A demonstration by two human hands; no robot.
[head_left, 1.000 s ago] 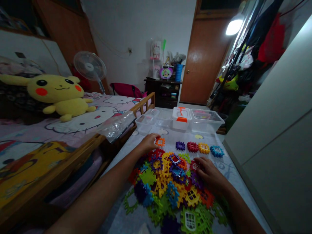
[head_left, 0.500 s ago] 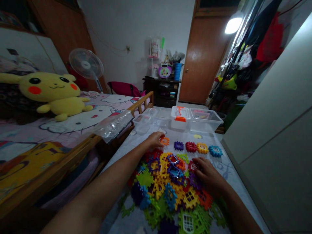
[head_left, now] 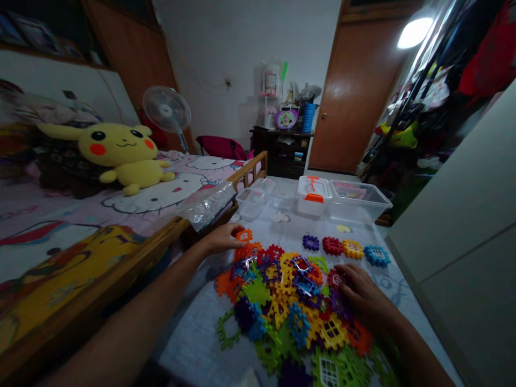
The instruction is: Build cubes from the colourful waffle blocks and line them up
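Observation:
My left hand (head_left: 223, 237) pinches an orange notched plastic building block (head_left: 244, 235) with a window grid, at the left back edge of the pile. Just below it, another orange block (head_left: 248, 250) lies on the pile. At the pile's right side my right hand (head_left: 360, 287) has its fingers closed at a red window block (head_left: 335, 278); the thumb is partly hidden. Between my hands spreads a heap of interlocking blocks (head_left: 282, 290) in yellow, green, blue, purple and red. Behind the heap stand a purple block (head_left: 310, 242), a red block (head_left: 332, 245), a yellow block (head_left: 352, 249) and a blue block (head_left: 377, 256) in a row.
Clear plastic boxes (head_left: 360, 201) and a lidded box with orange latches (head_left: 313, 198) line the table's far end. A wooden bed rail (head_left: 177, 228) runs along the left, with a yellow plush toy (head_left: 121, 150) on the bed. A white cabinet (head_left: 463, 204) borders the right.
My left hand has carried the orange block leftward, away from the row, to the pile's left back edge. My right hand stays at the red block. The view has turned slightly left.

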